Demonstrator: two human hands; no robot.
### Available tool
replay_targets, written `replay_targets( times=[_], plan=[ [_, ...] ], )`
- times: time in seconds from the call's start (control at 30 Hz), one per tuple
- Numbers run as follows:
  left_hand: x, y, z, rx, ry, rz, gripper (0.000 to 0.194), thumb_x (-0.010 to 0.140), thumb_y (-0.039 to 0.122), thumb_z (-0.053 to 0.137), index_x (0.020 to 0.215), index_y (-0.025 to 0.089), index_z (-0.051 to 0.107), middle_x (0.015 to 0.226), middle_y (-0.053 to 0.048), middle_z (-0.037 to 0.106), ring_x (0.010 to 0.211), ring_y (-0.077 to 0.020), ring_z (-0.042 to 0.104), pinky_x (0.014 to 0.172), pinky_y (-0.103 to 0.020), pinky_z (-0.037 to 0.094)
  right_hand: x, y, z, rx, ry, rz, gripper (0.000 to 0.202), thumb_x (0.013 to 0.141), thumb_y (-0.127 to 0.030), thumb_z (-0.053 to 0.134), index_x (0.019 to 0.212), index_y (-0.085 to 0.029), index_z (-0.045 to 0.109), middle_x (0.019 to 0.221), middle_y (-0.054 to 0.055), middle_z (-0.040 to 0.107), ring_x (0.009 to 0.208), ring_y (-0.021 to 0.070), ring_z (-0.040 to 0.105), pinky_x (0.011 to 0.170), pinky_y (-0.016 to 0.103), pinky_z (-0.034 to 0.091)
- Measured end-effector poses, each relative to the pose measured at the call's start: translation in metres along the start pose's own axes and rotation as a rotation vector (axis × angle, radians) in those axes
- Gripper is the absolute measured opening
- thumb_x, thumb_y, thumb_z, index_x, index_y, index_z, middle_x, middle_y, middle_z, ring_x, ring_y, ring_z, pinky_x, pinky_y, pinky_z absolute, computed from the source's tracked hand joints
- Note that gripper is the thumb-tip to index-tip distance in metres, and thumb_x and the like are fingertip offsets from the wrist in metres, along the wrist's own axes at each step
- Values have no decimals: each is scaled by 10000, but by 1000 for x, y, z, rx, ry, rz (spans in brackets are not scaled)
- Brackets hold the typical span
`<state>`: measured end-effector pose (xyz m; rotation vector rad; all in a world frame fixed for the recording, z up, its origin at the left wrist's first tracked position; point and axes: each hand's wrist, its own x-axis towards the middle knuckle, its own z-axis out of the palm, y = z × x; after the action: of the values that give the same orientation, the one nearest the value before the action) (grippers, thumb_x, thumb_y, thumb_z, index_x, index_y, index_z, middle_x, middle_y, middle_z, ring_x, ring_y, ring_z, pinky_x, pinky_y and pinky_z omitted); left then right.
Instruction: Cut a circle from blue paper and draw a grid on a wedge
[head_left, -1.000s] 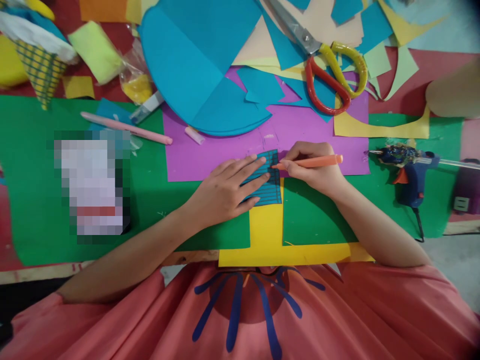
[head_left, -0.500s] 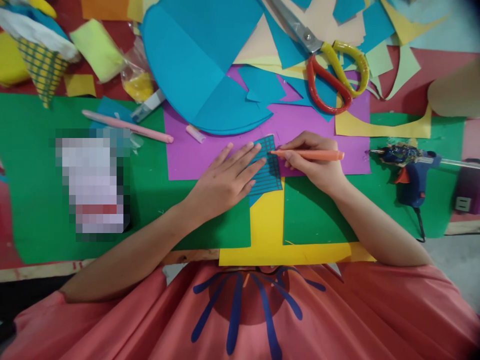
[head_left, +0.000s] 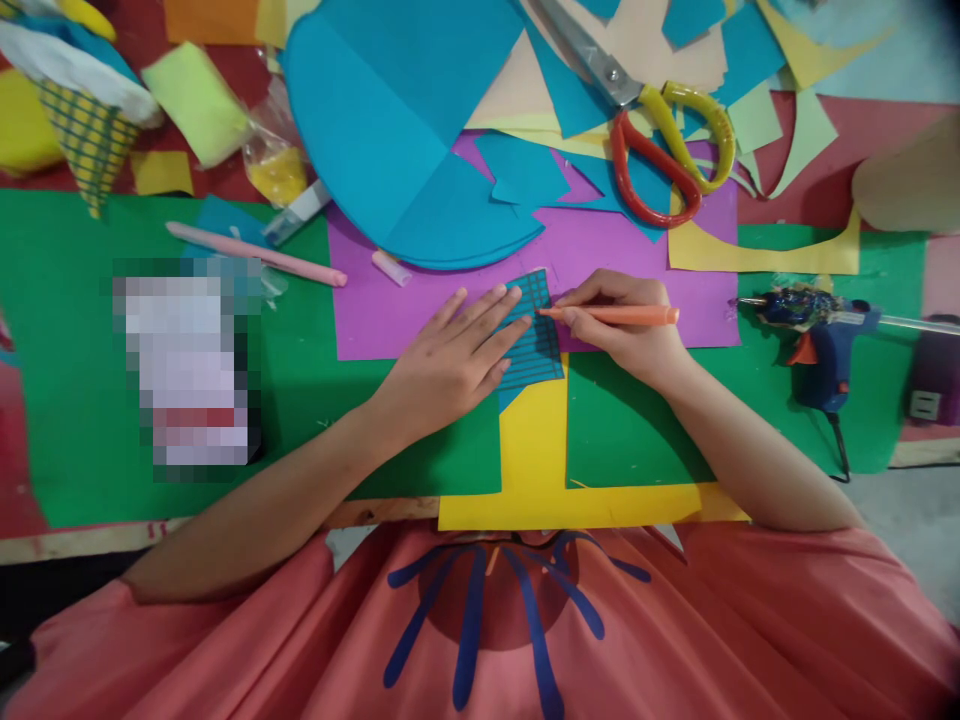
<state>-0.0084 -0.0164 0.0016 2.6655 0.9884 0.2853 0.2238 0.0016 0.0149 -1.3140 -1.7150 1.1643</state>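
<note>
A small blue piece of paper with dark ruled lines lies partly over a purple sheet and a yellow strip. My left hand rests flat on its left part, fingers spread, covering some of the lines. In my right hand is an orange marker pen, pinched between thumb and fingers. Its tip meets the blue paper near the right edge, where lines cross the others. A white-pink pen cap lies on the purple sheet above my left hand.
Large blue paper discs and scissors lie beyond my hands among paper scraps. At right sits a blue glue gun with its cord. On the left are a pink pen and a blurred-out object on the green sheet.
The marker's tip has moved slightly down and left on the blue paper, with my right hand following. My left hand stays in place.
</note>
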Motion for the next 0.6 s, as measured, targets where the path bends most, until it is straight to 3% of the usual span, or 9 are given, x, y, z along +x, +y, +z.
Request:
replay_targets(
  times=[0.37, 0.5, 0.6],
  plan=[
    [0, -1, 1, 17, 19, 18, 439, 1008, 249, 364, 1426, 144, 444, 1535, -143, 389, 1448, -245, 331, 1183, -487, 273, 0, -3, -2, 16, -71, 14, 191, 767, -290, 680, 638, -155, 640, 591, -3, 641, 527, 84, 501, 468, 217, 349],
    [-1, 0, 0, 10, 30, 9, 431, 1004, 255, 376, 1417, 158, 457, 1536, -138, 393, 1448, -256, 332, 1180, -496, 275, 0, -3, -3, 37, -83, -6, 198, 764, -286, 691, 623, -158, 637, 569, -8, 635, 503, 81, 502, 450, 210, 345],
    [-1, 2, -2, 2, 25, -9, 438, 1000, 256, 379, 1421, 158, 455, 1499, -136, 453, 1422, -259, 377, 1180, -504, 269, 0, -3, -3, 73, -24, 26, 193, 783, -316, 695, 661, -173, 649, 609, -9, 656, 531, 95, 547, 476, 217, 401]
  ],
)
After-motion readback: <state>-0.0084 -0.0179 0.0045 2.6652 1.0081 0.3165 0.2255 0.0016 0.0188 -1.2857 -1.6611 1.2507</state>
